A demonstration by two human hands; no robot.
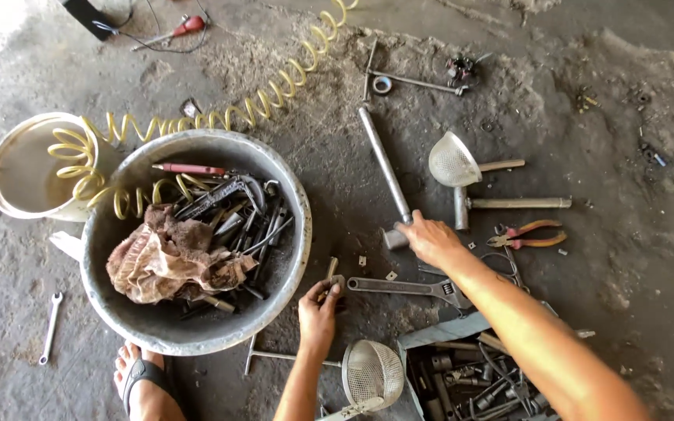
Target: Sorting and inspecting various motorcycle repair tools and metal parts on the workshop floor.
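Head view: hands [431, 238] touch a long metal bar [384, 165].

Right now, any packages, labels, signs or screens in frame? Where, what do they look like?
No packages, signs or screens show.
Adjustable wrench: grey, flat on the floor between the left hand and right hand; a small scale marking near its jaw, too small to tell more.

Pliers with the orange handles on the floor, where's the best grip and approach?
Grip the pliers across both orange handles, near mid-length, coming straight down from above. They lie flat on the floor, handles splayed to the right, jaws pointing left toward the right hand. The handle end looks free of clutter; the jaw end sits near other tools.
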